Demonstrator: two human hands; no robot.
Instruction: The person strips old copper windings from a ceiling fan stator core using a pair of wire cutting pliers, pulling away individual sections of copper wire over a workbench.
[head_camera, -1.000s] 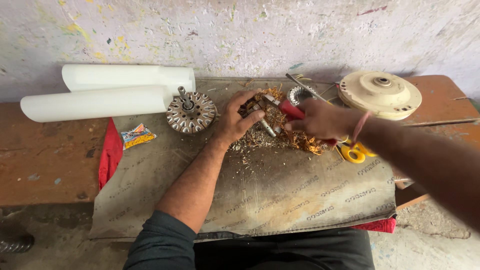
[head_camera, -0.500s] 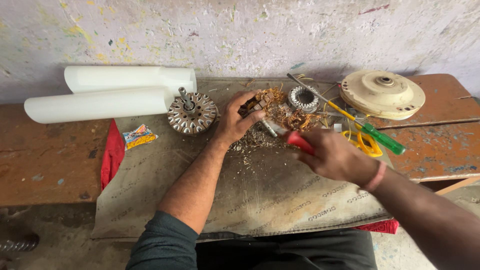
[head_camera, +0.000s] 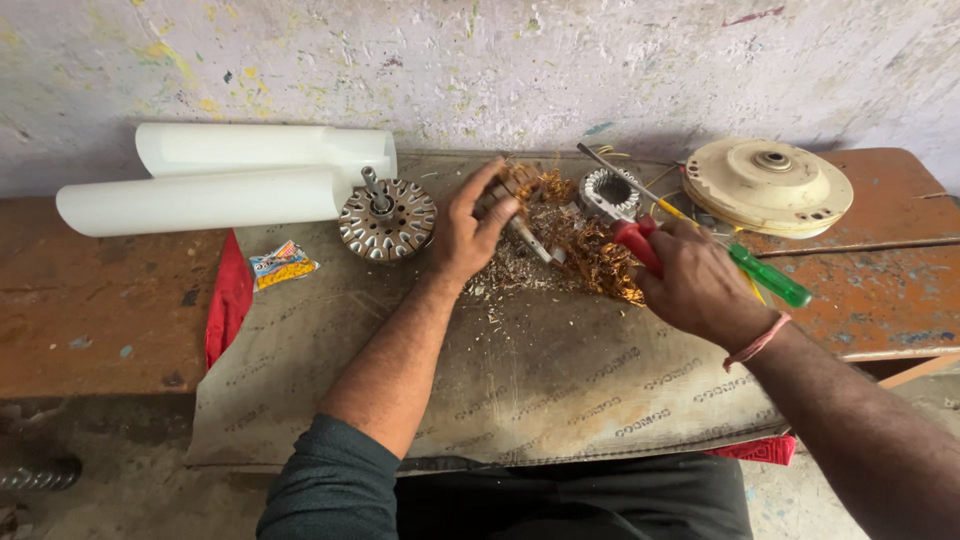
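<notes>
With the left hand (head_camera: 468, 232) pinning the copper winding (head_camera: 580, 245), the right hand (head_camera: 695, 285) gripping red-handled pliers (head_camera: 637, 243) beside it should pull steadily.

My left hand (head_camera: 468, 232) reaches up to centre frame, fingers curled down, forearm bare; my right hand (head_camera: 695, 285) sits centre right, fist closed, wrist banded.

Right hand (head_camera: 700, 285), gripping red-handled pliers (head_camera: 638, 243), moved back toward tangled copper wire pile (head_camera: 590, 255); green-handled screwdriver (head_camera: 770, 277) now partly covered.
</notes>
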